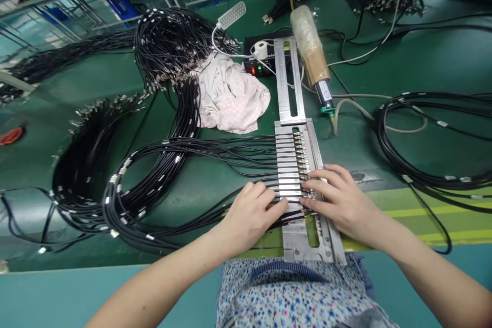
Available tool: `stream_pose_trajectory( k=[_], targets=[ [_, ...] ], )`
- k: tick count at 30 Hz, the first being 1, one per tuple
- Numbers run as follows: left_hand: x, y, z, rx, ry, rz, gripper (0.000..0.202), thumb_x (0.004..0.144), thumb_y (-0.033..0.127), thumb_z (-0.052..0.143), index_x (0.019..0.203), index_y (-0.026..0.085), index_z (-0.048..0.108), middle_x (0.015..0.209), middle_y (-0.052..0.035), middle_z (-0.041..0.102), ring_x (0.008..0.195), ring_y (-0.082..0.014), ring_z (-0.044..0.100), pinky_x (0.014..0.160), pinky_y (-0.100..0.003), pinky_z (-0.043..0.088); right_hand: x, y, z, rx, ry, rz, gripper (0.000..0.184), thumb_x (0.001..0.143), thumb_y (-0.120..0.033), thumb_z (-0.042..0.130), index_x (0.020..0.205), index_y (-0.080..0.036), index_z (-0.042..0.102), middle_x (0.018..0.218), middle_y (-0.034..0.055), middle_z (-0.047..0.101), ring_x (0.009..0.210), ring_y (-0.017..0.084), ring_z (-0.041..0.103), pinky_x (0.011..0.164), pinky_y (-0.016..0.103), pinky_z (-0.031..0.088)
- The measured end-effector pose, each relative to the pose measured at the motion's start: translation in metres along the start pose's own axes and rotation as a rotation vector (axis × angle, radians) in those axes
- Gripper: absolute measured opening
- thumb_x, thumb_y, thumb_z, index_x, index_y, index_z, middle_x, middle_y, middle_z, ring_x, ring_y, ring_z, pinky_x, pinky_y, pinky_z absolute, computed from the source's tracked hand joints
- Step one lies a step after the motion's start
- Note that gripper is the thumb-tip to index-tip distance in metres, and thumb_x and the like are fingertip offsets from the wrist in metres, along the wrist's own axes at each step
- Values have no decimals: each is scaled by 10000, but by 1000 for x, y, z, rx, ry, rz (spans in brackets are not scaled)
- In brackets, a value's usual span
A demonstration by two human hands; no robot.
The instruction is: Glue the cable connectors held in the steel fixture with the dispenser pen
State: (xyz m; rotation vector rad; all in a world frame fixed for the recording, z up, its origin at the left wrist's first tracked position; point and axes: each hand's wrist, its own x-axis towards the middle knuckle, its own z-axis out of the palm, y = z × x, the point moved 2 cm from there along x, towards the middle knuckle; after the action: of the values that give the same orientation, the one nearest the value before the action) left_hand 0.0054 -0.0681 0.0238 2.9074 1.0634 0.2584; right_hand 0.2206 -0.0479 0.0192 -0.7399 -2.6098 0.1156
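At the near edge of the counter [346,148], a metal fixture [294,243] is laid lengthwise, pointing away from the person, in front of a flowered garment [292,292]. By the left grip [249,210], the black cables [192,144] are touched just beside the left edge of the fixture, with the fingers bent; whether a cable is pinched cannot be told. The right grip [342,202] is placed over the right side of the fixture, and its fingertips are rested at the metal cable ends [301,151]; whether it is closed on one cannot be told either. The cables are laid side by side across the fixture, and to the left they are gathered in a large loop marked with white tags. To the right, another cable coil [386,151] is seen. Farther on, a crumpled cloth [234,95] is placed left of the fixture, and a wrapped syringe [309,41] with a green tip is laid on its right. Behind the cloth, a control box [263,68] is lit in red and green, and a lamp [232,14] is raised near more bundled cables [169,43].
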Motion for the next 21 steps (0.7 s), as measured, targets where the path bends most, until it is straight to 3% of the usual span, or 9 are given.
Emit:
stream_pose_trajectory(
  k=[3,10,15,21],
  targets=[
    [-5,-3,2,-63,14,-1,287,928,165,409,1188,206,521,800,-39,504,756,-183,373,627,-329,262,5,-8,-6,-110,-52,-72,244,850,-98,439,969,-161,643,1047,92,619,1123,287,451,964,556,322],
    [-1,-3,-2,-309,-43,-109,290,895,101,404,1102,181,591,839,-60,547,787,-186,383,624,-326,264,16,-22,-9,-231,-191,-197,247,826,-148,455,916,-121,683,1029,130,596,1115,329,457,1012,577,302],
    [-5,-3,-2,-158,-86,-85,377,853,105,482,1213,212,517,954,-55,580,842,-206,393,645,-343,259,19,-26,-6,-200,-207,-168,241,787,-159,487,909,-131,694,1061,139,590,1142,342,437,1016,576,312],
    [-13,8,-1,-51,50,-77,238,900,148,442,1109,162,555,976,-56,601,831,-199,399,662,-352,269,6,-13,-3,-111,-125,-40,262,826,-83,453,985,-158,648,1102,96,610,1109,299,467,925,536,384]
  ],
)
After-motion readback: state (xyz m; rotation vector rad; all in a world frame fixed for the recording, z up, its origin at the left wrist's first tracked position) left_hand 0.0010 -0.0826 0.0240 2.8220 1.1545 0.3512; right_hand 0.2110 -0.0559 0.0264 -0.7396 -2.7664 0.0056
